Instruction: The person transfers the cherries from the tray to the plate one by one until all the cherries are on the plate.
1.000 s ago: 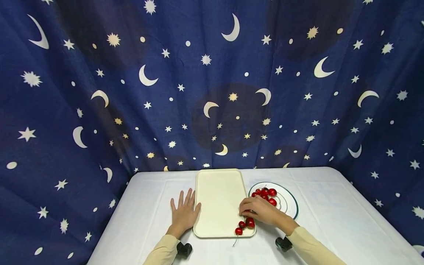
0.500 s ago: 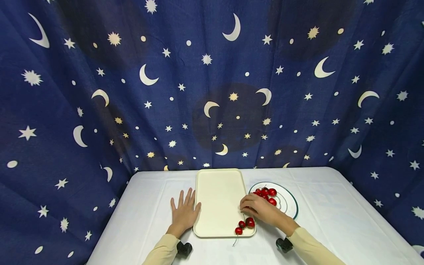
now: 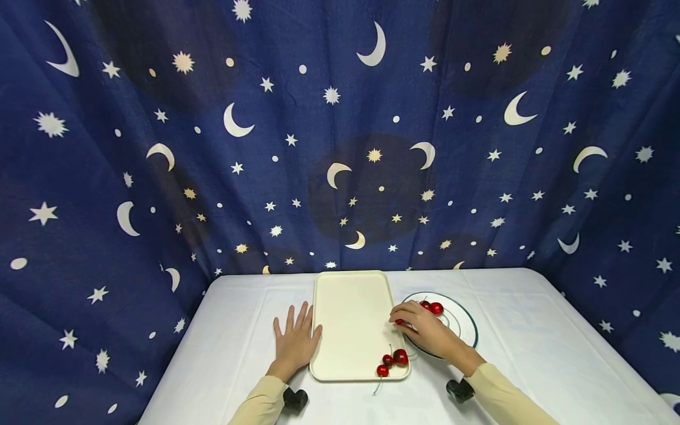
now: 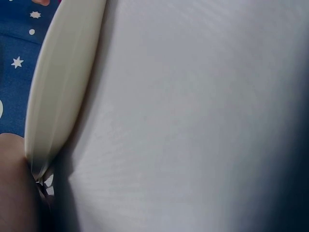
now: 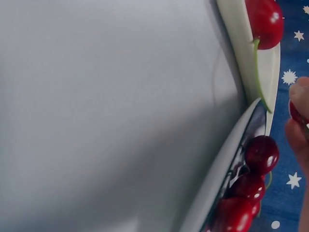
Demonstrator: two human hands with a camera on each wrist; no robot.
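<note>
- Five fingers [image 3: 290, 319] of the left hand [image 3: 295, 347] lie spread and released on the white surface [image 3: 234, 342] at the tray's 9 o'clock; the thumb meets the rim, probably to steady it.
- Cream rectangular tray [image 3: 350, 313] in the middle, long sides running away from the person, perhaps so that either hand reaches it easily.
- Three tray cherries [image 3: 400, 357] cluster at its 5 o'clock, one stem [image 3: 378, 387] hanging over the near rim; that corner is likely handiest for the right side.
- Right hand [image 3: 425, 327]: thumb and fingers pinch one held cherry [image 3: 399, 321] by the tray's 3 o'clock edge, presumably lightly, to spare the fruit.
- Round teal-rimmed plate [image 3: 466, 319] stands just beside the tray, at its 3 o'clock; plate cherries [image 3: 437, 308] show toward its 12 o'clock, while the right hand covers its 9 o'clock side.
- Left wrist view alone gives the tray's outer wall from low down, but no spread fingers.
- Right wrist view reveals several plate cherries hidden from the head camera, plus a green stem [image 5: 259, 72] reaching past the tray's rim toward the plate; the pinch is cropped at its edge.
</note>
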